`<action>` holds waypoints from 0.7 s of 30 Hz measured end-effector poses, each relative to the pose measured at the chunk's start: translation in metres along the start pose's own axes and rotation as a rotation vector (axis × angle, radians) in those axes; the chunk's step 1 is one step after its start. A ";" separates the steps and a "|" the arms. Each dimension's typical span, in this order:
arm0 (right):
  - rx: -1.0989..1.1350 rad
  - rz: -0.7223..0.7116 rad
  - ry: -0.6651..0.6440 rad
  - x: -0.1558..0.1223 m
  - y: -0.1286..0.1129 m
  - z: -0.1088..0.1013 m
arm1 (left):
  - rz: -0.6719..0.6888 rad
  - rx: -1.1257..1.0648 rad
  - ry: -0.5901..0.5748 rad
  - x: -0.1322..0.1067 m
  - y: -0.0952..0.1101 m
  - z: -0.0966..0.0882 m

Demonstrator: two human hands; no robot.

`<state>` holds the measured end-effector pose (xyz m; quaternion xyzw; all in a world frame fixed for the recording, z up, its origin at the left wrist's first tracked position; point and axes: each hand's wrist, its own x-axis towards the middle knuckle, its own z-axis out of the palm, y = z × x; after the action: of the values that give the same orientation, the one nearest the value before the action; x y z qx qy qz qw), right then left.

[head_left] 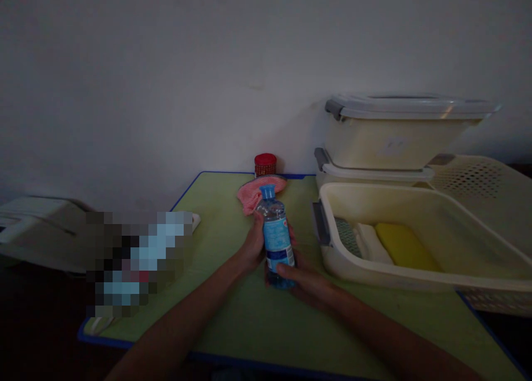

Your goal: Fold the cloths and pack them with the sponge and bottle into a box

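Observation:
A clear blue plastic bottle (277,239) with a blue cap and a printed label is held up over the table, tilted slightly. My left hand (252,241) wraps round its left side near the shoulder. Lower down, my right hand (301,275) grips the right side and base, its thumb across the label's bottom edge. The fingers behind the bottle are mostly hidden. Just beyond the cap lies a crumpled pink cloth (251,193), and behind that stands a small red-lidded container (265,163).
Right of my hands, an open cream bin (386,278) holds a yellow folded item (403,245) plus white and green cloths. Behind it, a lidded box (378,142) is stacked on another. A blurred-out object (153,253) lies at the green table's (224,325) left edge.

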<state>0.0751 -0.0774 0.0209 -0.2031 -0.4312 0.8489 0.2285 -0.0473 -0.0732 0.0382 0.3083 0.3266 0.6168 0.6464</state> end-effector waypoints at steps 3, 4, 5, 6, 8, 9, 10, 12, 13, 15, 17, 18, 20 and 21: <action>0.078 0.041 -0.016 -0.003 -0.002 -0.001 | 0.034 0.057 0.026 -0.003 0.000 0.004; 0.096 0.053 -0.041 -0.003 -0.002 -0.002 | 0.032 0.067 0.041 -0.004 -0.001 0.005; 0.116 0.069 -0.070 -0.004 -0.002 -0.003 | 0.020 0.067 0.058 -0.004 -0.001 0.006; 0.139 0.090 -0.101 -0.004 -0.002 -0.005 | 0.005 0.058 0.076 -0.004 -0.001 0.006; 0.196 0.136 -0.167 -0.005 -0.001 -0.010 | -0.028 0.023 0.090 -0.004 -0.003 0.006; 0.227 0.156 -0.206 -0.005 0.000 -0.014 | -0.045 0.002 0.077 -0.003 -0.003 0.006; 0.256 0.172 -0.249 -0.004 0.000 -0.017 | -0.057 -0.020 0.054 -0.003 -0.004 0.006; 0.288 0.193 -0.335 -0.004 0.000 -0.022 | -0.070 -0.066 -0.007 -0.004 -0.005 0.005; 0.288 0.201 -0.362 -0.004 0.000 -0.024 | -0.067 -0.087 -0.030 -0.005 -0.005 0.005; 0.255 0.208 -0.359 -0.004 -0.001 -0.023 | -0.051 -0.111 -0.045 -0.006 -0.004 0.005; 0.186 0.177 -0.265 -0.004 -0.002 -0.018 | -0.032 -0.100 -0.028 -0.007 -0.003 0.004; 0.149 0.148 -0.191 -0.003 -0.003 -0.014 | -0.022 -0.083 -0.011 -0.007 -0.003 0.004; 0.081 0.074 -0.019 -0.002 -0.005 -0.006 | 0.010 -0.040 0.044 -0.005 -0.002 0.004; 0.049 0.031 0.073 -0.001 -0.006 -0.003 | 0.028 -0.020 0.081 -0.004 -0.002 0.004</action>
<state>0.0789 -0.0735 0.0242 -0.2348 -0.3986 0.8547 0.2358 -0.0425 -0.0777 0.0392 0.2810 0.3420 0.6410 0.6270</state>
